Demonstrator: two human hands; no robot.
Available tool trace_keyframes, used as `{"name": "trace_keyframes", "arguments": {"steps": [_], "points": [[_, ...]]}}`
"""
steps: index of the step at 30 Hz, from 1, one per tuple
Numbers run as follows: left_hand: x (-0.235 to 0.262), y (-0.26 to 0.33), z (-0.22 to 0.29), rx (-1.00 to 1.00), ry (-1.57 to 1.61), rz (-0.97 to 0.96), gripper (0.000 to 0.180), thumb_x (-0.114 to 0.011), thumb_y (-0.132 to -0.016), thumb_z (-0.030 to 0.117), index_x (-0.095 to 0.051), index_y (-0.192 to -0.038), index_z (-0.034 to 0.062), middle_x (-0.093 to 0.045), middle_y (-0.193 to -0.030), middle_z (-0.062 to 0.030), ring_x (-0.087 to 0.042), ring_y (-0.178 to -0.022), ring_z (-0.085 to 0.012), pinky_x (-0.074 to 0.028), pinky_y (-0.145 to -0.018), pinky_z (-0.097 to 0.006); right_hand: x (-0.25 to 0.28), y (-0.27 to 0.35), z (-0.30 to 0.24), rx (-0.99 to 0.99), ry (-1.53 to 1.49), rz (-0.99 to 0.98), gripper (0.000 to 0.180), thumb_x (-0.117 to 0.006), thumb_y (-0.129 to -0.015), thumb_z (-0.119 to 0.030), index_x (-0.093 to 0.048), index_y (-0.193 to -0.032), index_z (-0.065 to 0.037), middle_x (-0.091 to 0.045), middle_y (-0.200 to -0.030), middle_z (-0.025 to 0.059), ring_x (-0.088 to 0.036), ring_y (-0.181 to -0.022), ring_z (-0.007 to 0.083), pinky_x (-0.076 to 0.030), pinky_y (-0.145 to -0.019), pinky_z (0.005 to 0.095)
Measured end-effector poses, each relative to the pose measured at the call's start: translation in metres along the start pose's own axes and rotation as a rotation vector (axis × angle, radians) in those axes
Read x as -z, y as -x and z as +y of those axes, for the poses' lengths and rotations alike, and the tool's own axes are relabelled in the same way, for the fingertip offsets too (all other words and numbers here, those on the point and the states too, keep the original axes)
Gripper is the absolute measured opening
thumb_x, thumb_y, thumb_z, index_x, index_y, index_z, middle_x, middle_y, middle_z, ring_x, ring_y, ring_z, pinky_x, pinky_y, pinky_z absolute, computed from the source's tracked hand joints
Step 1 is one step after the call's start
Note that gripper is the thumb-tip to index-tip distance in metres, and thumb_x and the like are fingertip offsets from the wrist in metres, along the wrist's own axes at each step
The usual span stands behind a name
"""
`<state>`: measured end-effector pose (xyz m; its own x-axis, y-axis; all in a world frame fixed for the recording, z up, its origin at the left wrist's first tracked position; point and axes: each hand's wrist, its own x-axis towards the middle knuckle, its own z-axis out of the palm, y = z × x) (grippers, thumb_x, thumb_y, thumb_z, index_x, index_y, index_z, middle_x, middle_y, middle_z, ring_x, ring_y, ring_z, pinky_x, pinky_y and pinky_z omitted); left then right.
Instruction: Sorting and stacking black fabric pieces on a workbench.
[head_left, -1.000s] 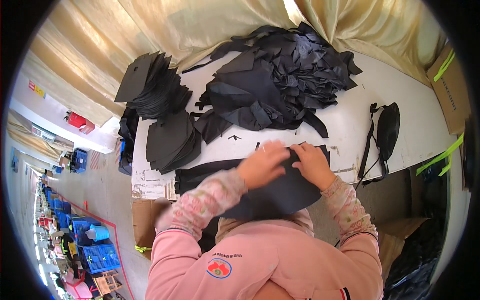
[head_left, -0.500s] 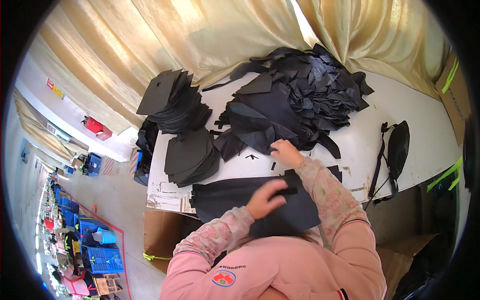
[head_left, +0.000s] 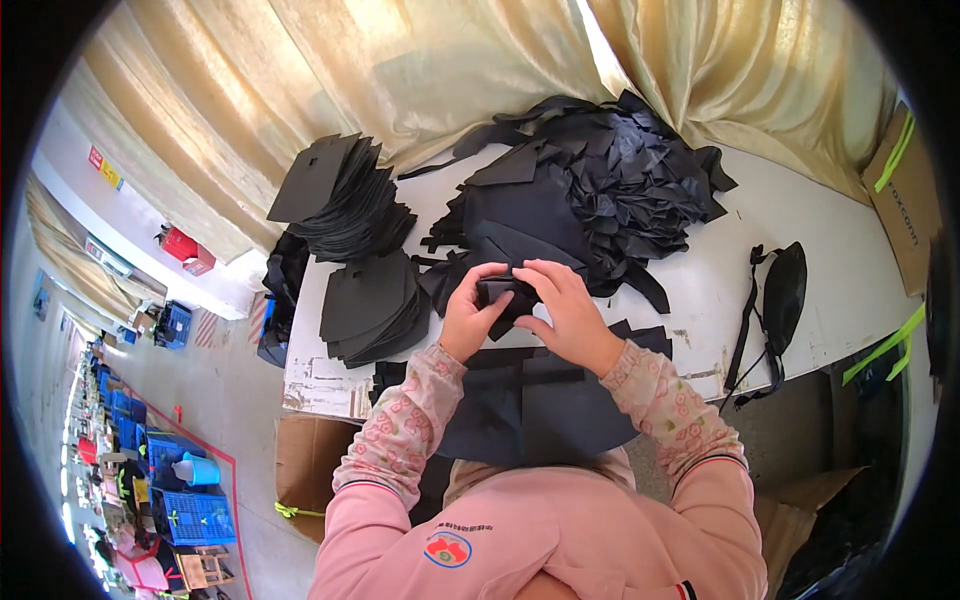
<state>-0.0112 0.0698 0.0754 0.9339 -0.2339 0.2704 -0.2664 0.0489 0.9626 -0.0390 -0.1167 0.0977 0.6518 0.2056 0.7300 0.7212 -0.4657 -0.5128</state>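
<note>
Seems partway through work on one piece, with plenty apparently left to handle. Shows a black panel (head_left: pixel 575 420) laid along the near edge of the bench (head_left: pixel 845 265) and reaching over it toward the lap, with a narrow dark strip (head_left: pixel 555 376) across it. Shows beyond it a large loose heap of black fabric (head_left: pixel 640 195), probably unsorted. Shows at left a rear stack (head_left: pixel 350 205) and, just in front, a front stack (head_left: pixel 370 308) of flat black pieces, both fanned; cannot tell finished pieces from waiting ones.

Holds a small black piece (head_left: pixel 491 291) between left hand (head_left: pixel 468 318) and right hand (head_left: pixel 572 318), between panel and heap in this view; cannot tell resting from raised. Curls the left fingers around its left end, with the thumb bent in onto its face. Arches the right fingers over its far right side, with the thumb lower down. Leaves only a narrow gap in each hand, filled by the piece. Cannot make out its full shape behind the fingers. Shows a strapped black pouch (head_left: pixel 785 287) well apart, at right.
</note>
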Motion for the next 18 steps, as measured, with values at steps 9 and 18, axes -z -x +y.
{"name": "trace_keyframes", "arguments": {"steps": [9, 18], "points": [[0.029, -0.012, 0.057, -0.461, -0.768, 0.205, 0.052, -0.062, -0.066, -0.009, -0.062, -0.115, 0.0071, -0.067, -0.102, -0.0118, -0.064, -0.095, -0.029, -0.05, -0.085, -0.035, 0.041, -0.041, -0.018, 0.217, 0.154, 0.168, 0.021, -0.073, -0.072, -0.003, -0.067, -0.091, -0.008, -0.063, -0.09, 0.0037, -0.059, -0.092, 0.0259, -0.045, -0.087, 0.0393], [0.094, 0.0, 0.065, -0.565, -1.042, 0.39, 0.048, -0.057, -0.061, -0.013, -0.062, -0.106, 0.0045, -0.063, -0.104, -0.0138, -0.059, -0.104, -0.0339, -0.046, -0.094, -0.038, 0.099, -0.01, -0.051, -0.237, -0.126, -0.041, 0.015, -0.063, -0.082, 0.001, -0.06, -0.095, -0.002, -0.062, -0.081, 0.0151, -0.063, -0.074, 0.0307, -0.05, -0.068, 0.0353]]}}
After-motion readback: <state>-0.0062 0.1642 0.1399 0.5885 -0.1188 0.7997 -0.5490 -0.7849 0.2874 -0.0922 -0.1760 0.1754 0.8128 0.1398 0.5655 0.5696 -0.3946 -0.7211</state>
